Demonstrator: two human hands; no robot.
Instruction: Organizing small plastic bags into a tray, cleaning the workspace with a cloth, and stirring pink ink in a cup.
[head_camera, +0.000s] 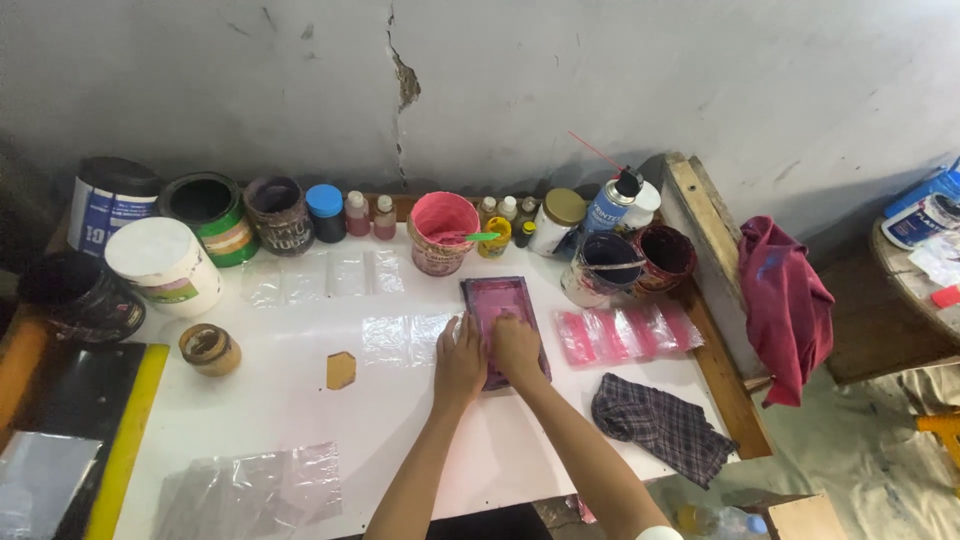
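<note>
A small pink-stained printing screen (497, 300) with a dark frame lies flat on the white table (290, 400) in the middle of the head view. My left hand (459, 360) rests on its left edge, next to a clear plastic bag (400, 337). My right hand (517, 346) presses down on the near half of the screen, fingers together; what is under the palm is hidden. A pink tub of ink (443, 230) with a green stick stands just behind the screen.
Paint cans, tubs and small bottles line the back edge. Pink printed bags (625, 332) lie right of the screen, a checked cloth (660, 424) nearer. Clear bags (320, 275) lie left. A red cloth (785, 300) hangs off the wooden board at right.
</note>
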